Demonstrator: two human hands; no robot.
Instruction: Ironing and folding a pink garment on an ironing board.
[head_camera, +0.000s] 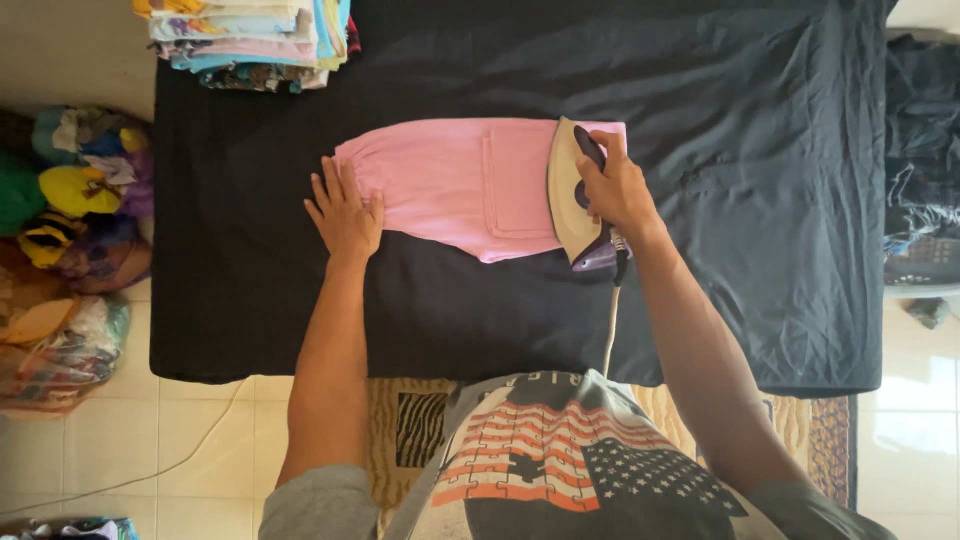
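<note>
On black-draped table (250, 300) over pale tiled floor (200, 430), left hand (345, 212) flat on pink garment (440, 190), right hand (615, 188) gripping iron (570, 200)

Your single head camera, looking straight down from above your chest, facing forward over the black-covered table (760, 200) filling the upper and middle frame, your shirt front at bottom centre, near, arm's reach, tiled floor (160, 430) lower left.

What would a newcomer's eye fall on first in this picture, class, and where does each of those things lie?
First, the pink garment, spread flat in the middle of the black cloth. The right hand grips an iron on the garment's right end, while the left hand presses flat on its left end. A stack of folded clothes sits at the cloth's top left corner.
</note>
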